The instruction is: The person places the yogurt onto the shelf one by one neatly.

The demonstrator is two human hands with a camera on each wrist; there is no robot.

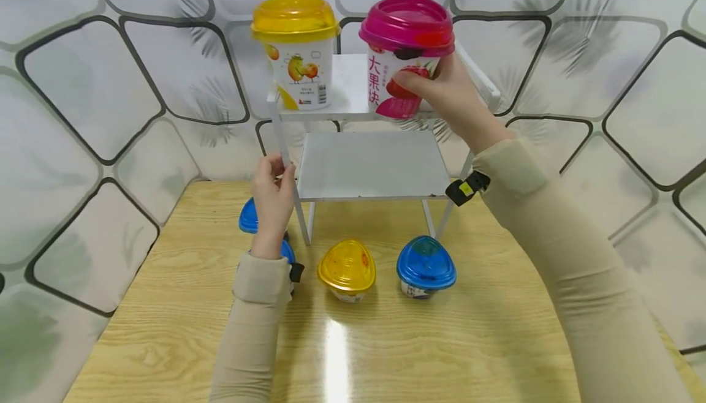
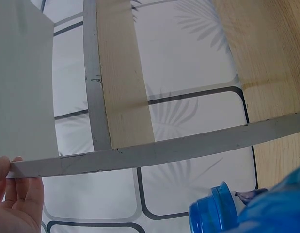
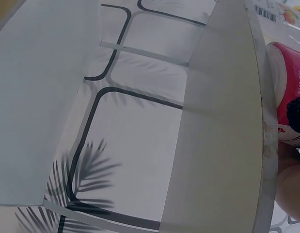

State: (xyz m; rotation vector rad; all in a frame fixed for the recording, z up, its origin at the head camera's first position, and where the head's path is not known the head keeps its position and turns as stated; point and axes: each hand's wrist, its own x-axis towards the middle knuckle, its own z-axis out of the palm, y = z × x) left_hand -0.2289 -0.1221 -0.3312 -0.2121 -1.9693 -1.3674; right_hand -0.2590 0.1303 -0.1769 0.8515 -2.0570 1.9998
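Note:
My right hand [image 1: 441, 94] grips a yogurt cup with a pink lid [image 1: 405, 54] at the front right of the white rack's top shelf [image 1: 350, 84]. In the right wrist view, part of the pink cup [image 3: 290, 97] shows beyond the shelf edge; whether its base touches the shelf I cannot tell. A yellow-lidded yogurt cup [image 1: 300, 54] stands upright on that shelf's left side. Lower down, my left hand [image 1: 273, 195] pinches the rack's left front leg. The left wrist view shows those fingers [image 2: 28, 194] around the grey-white bar [image 2: 116, 159].
On the wooden table [image 1: 441, 342] stand a yellow-lidded cup [image 1: 347, 268] and a blue-lidded cup [image 1: 425, 265] before the rack. More blue-lidded cups [image 1: 248, 216] are partly hidden behind my left arm. The rack's lower shelf [image 1: 375, 164] lies between the hands. A patterned wall rises behind.

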